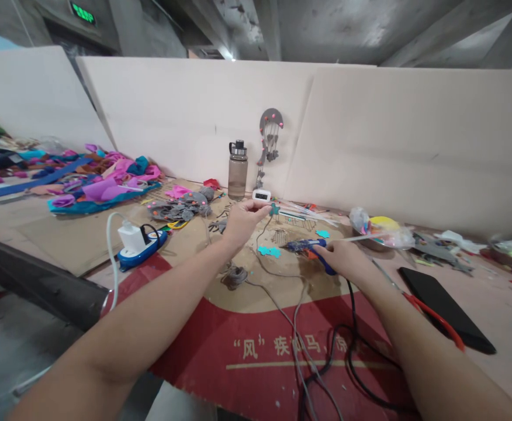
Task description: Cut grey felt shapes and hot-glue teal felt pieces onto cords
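Note:
My left hand [248, 222] pinches a small teal flower-shaped cutout [274, 209] above the cardboard, with a grey cord [259, 240] hanging down from it. In my right hand [341, 260] is a blue hot glue gun [308, 245], its nozzle pointing left and a pale glue stick [363, 236] sticking out at the back. Just below the nozzle lie turquoise cutouts [269, 252], and another turquoise cutout [322, 233] rests behind the gun. A bundle of grey cord [237, 275] sits on the cardboard below my left wrist.
A blue power strip [142, 250] with a white plug stands at left, near colourful felt scraps [107, 181]. Behind are a water bottle [237, 172] and a grey hanging ornament [270, 134]. At right lie a black phone [444, 307] and red-handled scissors [435, 318]. A black cable [352, 345] crosses the front.

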A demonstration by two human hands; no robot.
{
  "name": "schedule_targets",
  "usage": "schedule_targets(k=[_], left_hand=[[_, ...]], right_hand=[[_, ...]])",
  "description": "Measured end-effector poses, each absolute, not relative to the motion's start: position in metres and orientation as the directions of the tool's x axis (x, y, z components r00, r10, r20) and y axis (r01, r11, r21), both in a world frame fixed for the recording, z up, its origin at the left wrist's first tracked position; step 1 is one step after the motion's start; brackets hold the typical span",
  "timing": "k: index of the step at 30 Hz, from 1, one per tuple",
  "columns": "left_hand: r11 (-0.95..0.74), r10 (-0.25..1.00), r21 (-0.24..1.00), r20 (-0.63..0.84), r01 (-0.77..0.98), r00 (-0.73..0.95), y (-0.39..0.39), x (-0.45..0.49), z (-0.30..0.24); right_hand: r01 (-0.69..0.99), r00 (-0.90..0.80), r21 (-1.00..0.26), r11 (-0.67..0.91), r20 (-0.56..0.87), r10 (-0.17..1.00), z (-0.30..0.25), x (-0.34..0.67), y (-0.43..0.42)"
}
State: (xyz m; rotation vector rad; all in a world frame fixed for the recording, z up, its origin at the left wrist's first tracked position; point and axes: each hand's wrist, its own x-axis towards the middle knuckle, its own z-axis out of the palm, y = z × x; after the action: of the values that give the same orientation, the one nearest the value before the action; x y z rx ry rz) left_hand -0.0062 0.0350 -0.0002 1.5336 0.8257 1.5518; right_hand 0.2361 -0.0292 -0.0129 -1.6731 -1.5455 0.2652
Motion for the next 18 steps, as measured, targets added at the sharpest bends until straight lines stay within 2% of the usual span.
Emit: schedule_targets(k=[2, 4, 6, 7, 9, 11, 14, 18], left_hand=[[-0.538, 0.842, 0.843, 0.536, 0.016, 0.055, 0.028, -0.004, 0.001], [-0.619, 0.785, 0.774, 0.616, 0.133, 0.069, 0.020, -0.001, 0.002], [-0.701, 0.706, 0.675, 0.703, 0.231, 0.088, 0.012, 0.003, 0.003], [-0.732, 0.668, 0.627, 0.738, 0.266, 0.099, 0.009, 0.004, 0.004], [-0.764, 0.619, 0.566, 0.777, 0.309, 0.109, 0.005, 0.007, 0.004], [-0.757, 0.628, 0.573, 0.771, 0.314, 0.104, 0.003, 0.009, 0.004], [-0.696, 0.711, 0.674, 0.695, 0.250, 0.106, 0.003, 0.011, 0.003], [-0.635, 0.773, 0.759, 0.621, 0.144, 0.132, 0.003, 0.013, 0.002]], right_hand=[[0.808, 0.220, -0.575, 0.125, 0.492, 0.842, -0.007, 0.224, -0.034], [0.699, 0.184, -0.650, 0.300, 0.569, 0.802, -0.003, 0.202, -0.040], [0.342, 0.182, -0.827, 0.445, 0.523, 0.832, -0.001, 0.176, -0.045], [0.153, 0.150, -0.888, 0.435, 0.456, 0.877, -0.002, 0.164, -0.047], [-0.147, 0.117, -0.918, 0.367, 0.352, 0.929, -0.003, 0.146, -0.050], [-0.309, 0.078, -0.903, 0.298, 0.288, 0.955, -0.003, 0.137, -0.052], [-0.403, 0.039, -0.888, 0.219, 0.222, 0.974, 0.001, 0.139, -0.055], [-0.383, 0.025, -0.910, 0.160, 0.163, 0.986, 0.007, 0.147, -0.058]])
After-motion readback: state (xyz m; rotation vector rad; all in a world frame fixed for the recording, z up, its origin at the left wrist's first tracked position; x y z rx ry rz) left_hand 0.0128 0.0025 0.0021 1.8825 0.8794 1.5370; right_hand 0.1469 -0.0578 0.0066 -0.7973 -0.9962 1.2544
